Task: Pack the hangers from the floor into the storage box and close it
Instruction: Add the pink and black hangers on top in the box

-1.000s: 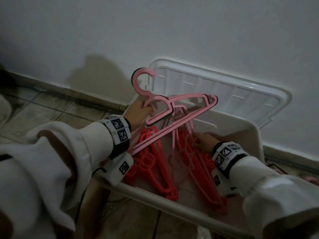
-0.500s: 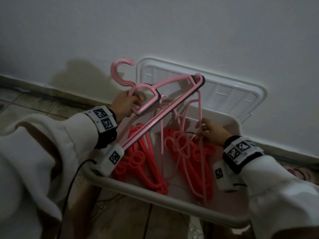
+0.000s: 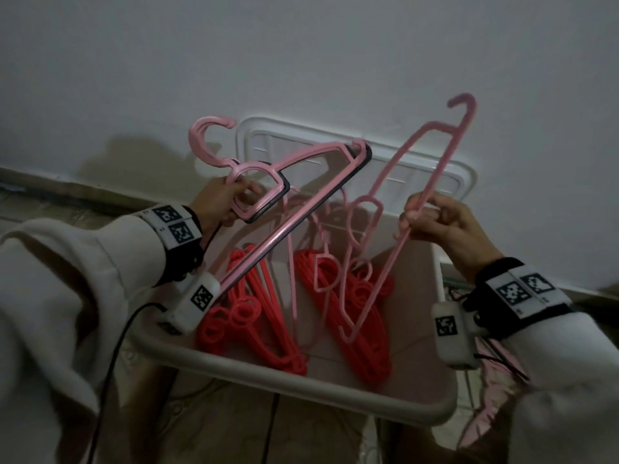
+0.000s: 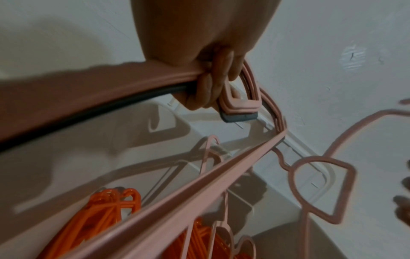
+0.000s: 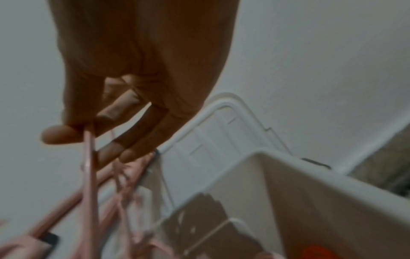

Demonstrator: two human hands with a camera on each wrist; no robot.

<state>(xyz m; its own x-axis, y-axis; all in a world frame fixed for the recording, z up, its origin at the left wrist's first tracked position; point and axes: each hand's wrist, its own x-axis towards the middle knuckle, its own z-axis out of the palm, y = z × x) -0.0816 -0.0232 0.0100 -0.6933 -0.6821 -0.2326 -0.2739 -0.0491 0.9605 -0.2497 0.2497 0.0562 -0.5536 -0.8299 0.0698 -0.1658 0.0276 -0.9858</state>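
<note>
My left hand [image 3: 222,204] [image 4: 208,91] grips a stack of pink hangers [image 3: 301,199] [image 4: 199,189], with a dark one underneath, held above the white storage box [image 3: 288,366]. My right hand [image 3: 432,217] [image 5: 93,133] pinches the arm of a thin pink hanger [image 3: 425,182] [image 5: 90,184], lifted up and to the right over the box. A few more thin pink hangers [image 3: 321,269] dangle from the stack into the box. Two piles of red hangers [image 3: 348,316] lie on the box floor. The lid [image 3: 418,175] leans open against the wall.
A white wall [image 3: 301,61] rises directly behind the box. Tiled floor [image 3: 67,202] runs to the left. More pink hangers [image 3: 482,406] lie on the floor at the right, below my right wrist. A black cable [image 3: 110,363] hangs from my left wrist.
My right hand has risen out of the box, lifting one thin pink hanger up and to the right, away from the stack. My left hand keeps its stack in about the same place.
</note>
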